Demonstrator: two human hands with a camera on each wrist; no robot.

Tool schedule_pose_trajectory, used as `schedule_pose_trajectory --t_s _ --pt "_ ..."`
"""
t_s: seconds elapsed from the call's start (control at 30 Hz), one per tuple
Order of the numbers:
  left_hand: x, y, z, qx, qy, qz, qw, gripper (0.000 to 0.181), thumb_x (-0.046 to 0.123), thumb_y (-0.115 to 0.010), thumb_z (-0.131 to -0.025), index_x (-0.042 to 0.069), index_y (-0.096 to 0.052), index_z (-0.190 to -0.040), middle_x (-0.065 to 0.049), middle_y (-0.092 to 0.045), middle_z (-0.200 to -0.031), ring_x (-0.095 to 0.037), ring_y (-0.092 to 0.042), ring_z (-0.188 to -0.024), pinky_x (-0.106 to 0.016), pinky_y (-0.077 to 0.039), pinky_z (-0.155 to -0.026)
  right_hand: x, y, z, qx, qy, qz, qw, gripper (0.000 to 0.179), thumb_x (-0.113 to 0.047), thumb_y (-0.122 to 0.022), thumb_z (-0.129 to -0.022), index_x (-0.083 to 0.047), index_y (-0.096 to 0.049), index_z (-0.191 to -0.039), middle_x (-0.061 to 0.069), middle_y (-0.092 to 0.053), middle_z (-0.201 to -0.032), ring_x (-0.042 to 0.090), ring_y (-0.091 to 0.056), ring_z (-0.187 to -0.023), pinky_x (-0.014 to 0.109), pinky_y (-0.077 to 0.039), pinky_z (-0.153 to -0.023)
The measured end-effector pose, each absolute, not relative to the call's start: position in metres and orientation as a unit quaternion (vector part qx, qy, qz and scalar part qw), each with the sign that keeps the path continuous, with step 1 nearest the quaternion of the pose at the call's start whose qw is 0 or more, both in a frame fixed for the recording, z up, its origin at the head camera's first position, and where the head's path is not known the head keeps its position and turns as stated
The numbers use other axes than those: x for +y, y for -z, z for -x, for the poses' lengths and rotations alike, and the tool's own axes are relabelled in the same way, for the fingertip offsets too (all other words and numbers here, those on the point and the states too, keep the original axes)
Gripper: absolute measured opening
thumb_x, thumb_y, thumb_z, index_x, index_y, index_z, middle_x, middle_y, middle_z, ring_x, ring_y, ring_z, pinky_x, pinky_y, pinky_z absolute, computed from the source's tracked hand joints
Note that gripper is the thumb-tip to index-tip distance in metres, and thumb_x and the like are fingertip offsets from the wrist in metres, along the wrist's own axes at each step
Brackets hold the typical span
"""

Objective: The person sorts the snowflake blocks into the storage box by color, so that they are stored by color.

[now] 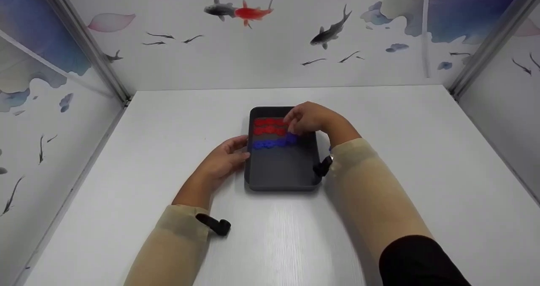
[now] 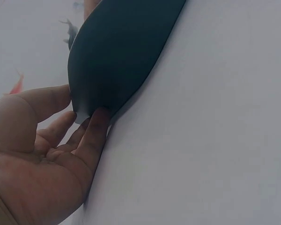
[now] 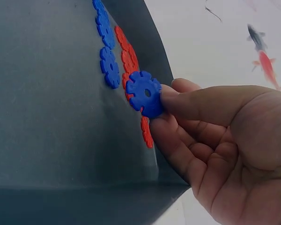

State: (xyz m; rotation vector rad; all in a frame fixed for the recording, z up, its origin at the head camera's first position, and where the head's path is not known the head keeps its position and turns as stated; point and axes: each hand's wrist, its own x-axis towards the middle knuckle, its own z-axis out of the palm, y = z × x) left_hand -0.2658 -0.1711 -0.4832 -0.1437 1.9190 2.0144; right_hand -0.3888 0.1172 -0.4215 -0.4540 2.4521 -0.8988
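Note:
My right hand is over the upper right part of a dark grey tray. Its thumb and fingertips pinch a blue notched plastic disc with a hole in the centre, held tilted above the tray floor. Two rows of red notched discs lie near the tray's far end. Nearer to me is a row of blue notched discs; my right hand hides some pieces. My left hand touches the tray's left wall with thumb and fingers spread along the outside, as the left wrist view also shows.
The tray stands on a white table with its long side pointing away from me. White panels with painted fish enclose the back and both sides, joined by metal posts. Black straps with small mounts sit on both wrists.

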Motion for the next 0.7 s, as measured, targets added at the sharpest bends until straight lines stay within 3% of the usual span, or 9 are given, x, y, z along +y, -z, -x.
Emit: schedule_pose_trajectory --t_s 0.43,0.7 --pt "-0.1702 0.4813 0.2649 0.67 -0.719 0.048 0.179 0.065 0.002 -0.068 -0.102 0.015 -0.046 -0.161 -0.004 -0.047 -0.165 -0.024 -0.055 -0.144 -0.039 -0.048 -0.114 0.11 0.4208 0.3905 0.929 0.225 0.182 0.232 0.035 -0.015 -0.072 -0.099 -0.019 -0.074 -0.134 0.002 -0.078 -0.118 0.021 -0.068 -0.106 0.043 -0.056 -0.097" --pt "-0.1698 0.483 0.2659 0.673 -0.716 0.05 0.178 0.065 0.003 -0.068 -0.102 0.016 -0.047 -0.161 -0.004 -0.047 -0.167 -0.023 -0.056 -0.144 -0.039 -0.049 -0.115 0.1148 0.4224 0.3912 0.902 0.322 0.168 0.234 0.041 -0.005 -0.072 -0.096 -0.015 -0.072 -0.136 0.004 -0.079 -0.118 0.018 -0.069 -0.097 0.034 -0.056 -0.087"
